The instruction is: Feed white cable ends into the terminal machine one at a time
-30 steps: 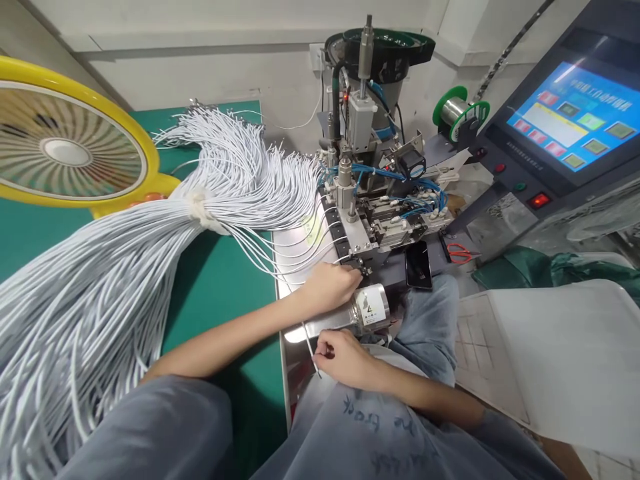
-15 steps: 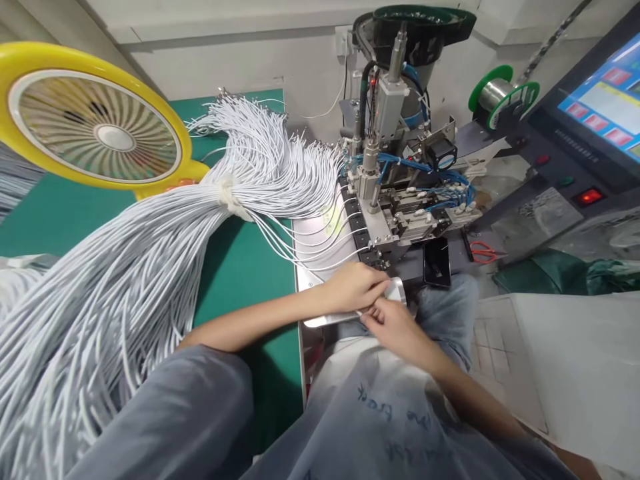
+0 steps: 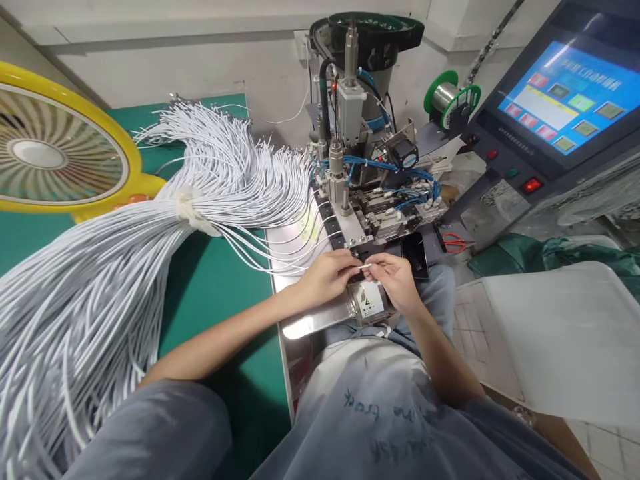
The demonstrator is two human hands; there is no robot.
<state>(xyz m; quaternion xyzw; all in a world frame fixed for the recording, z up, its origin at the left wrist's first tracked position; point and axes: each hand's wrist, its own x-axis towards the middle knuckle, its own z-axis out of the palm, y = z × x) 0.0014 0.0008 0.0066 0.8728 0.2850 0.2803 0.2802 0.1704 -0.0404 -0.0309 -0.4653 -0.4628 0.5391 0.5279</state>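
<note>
Between my two hands a short white cable end shows. My left hand pinches it from the left, palm down. From the right, my right hand has its fingertips closed on the tip. Both hands are at the front of a soldering-type machine with air cylinders and blue tubes. Several white cables run from a big tied bundle into the machine's black slotted rail. Below my hands lies a metal plate with a clear-wrapped part bearing a white label.
A yellow fan stands at the left on the green mat. To the right are a wire spool, a lit screen, a black phone, red-handled scissors and a white tray.
My hands have drawn slightly apart and moved up toward the machine's rail, so the white cable end and the labelled part now show. The camera view has turned to the right.
</note>
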